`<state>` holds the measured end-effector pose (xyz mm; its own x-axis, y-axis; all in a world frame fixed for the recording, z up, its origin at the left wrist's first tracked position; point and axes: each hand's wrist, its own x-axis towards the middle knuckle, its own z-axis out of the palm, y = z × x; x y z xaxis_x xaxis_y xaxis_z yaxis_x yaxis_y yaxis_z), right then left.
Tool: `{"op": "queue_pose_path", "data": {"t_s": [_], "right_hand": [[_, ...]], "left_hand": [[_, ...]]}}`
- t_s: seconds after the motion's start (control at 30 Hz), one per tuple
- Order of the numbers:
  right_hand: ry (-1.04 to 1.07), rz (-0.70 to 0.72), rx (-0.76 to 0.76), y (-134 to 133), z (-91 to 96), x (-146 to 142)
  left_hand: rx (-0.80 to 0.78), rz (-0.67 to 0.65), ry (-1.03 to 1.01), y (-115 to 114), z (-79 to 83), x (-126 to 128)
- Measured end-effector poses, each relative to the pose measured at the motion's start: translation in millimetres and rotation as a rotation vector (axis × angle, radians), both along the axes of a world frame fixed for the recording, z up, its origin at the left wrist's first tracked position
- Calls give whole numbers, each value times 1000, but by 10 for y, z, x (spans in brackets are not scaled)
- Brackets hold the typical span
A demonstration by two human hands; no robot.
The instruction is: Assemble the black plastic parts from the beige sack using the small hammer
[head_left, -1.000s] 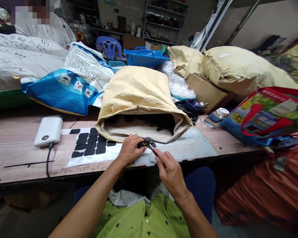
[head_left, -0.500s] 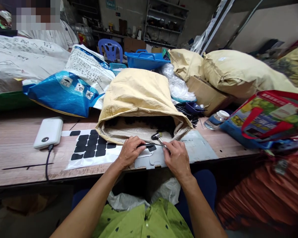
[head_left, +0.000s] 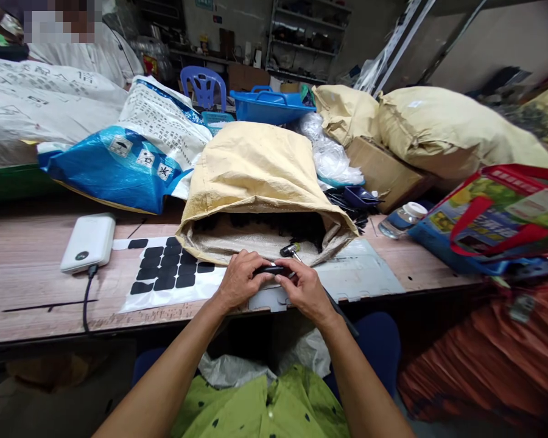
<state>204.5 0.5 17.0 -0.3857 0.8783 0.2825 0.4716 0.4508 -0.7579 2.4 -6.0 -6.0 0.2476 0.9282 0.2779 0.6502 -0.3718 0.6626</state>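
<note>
My left hand (head_left: 242, 278) is closed on one end of a small black rod-shaped part (head_left: 270, 269). The fingertips of my right hand (head_left: 307, 291) pinch its other end. A small hammer (head_left: 290, 249) has its head by the mouth of a beige woven sack (head_left: 256, 164); its handle passes beneath my right hand, and the dark grip shows past the wrist. Whether that palm also holds the handle I cannot tell. Dark pieces (head_left: 304, 225) lie inside the sack. On the left is a white sheet (head_left: 132, 302) with rows of black rounded-square pads (head_left: 165, 278).
A white power bank (head_left: 89, 240) with a black cable lies at left. Blue-and-white sacks (head_left: 114, 158) stand behind it. A small bottle (head_left: 402, 220) and a colourful shopping bag (head_left: 493, 213) are at right. A grey board (head_left: 365, 274) lies under my hands. Another person is partly visible at back left.
My right hand has moved left from the hammer's handle to the black part, and its fingertips now pinch it. The hammer's handle now slants under that hand. My left hand keeps its hold.
</note>
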Motion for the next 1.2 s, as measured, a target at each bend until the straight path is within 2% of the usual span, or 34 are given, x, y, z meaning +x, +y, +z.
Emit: {"op": "queue_pose_path", "data": {"t_s": [0.23, 0.53, 0.77, 0.87, 1.0, 1.2], "right_hand": [[21, -40, -49, 6, -65, -48], [42, -34, 103, -77, -21, -243], [155, -2, -77, -38, -81, -152], [185, 6, -108, -37, -91, -139], [184, 5, -62, -42, -106, -147], [102, -8, 99, -95, -148, -192]], "left_hand": [[18, -1, 37, -2, -7, 12], [174, 53, 97, -84, 29, -14], [155, 63, 69, -88, 35, 24], [156, 59, 55, -85, 39, 27], [165, 51, 65, -83, 40, 22], [240, 61, 134, -116, 38, 16]]}}
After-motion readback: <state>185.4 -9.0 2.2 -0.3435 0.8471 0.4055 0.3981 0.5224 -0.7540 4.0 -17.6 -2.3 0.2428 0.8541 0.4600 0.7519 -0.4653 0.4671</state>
